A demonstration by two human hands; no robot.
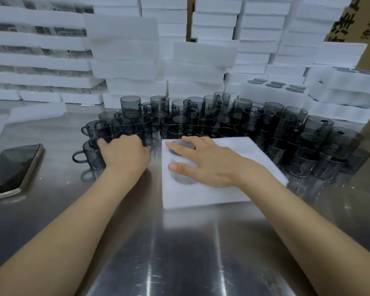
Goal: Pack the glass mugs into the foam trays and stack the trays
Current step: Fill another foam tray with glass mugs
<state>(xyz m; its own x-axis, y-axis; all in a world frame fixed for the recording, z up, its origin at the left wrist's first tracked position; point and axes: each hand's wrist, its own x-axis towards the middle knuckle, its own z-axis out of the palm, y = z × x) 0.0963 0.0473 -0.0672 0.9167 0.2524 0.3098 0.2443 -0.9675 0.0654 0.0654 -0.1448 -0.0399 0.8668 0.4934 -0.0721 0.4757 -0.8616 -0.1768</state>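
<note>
A white foam tray (203, 195) lies flat on the steel table in front of me. My right hand (203, 162) rests on it with fingers spread, partly covering two round pockets; a dark mug bottom (181, 147) shows in the far pocket under my fingertips. Several smoky grey glass mugs (201, 116) stand crowded and stacked behind the tray. At the crowd's left edge my left hand (124, 153) curls over a mug (90, 155) with its handle pointing left; the fingers are hidden behind the hand.
A phone (11, 169) lies face up at the table's left. Tall stacks of white foam trays (124, 56) wall off the back. Filled trays (273, 90) with dark mug bottoms sit at the back right. Cardboard boxes (350, 20) stand top right.
</note>
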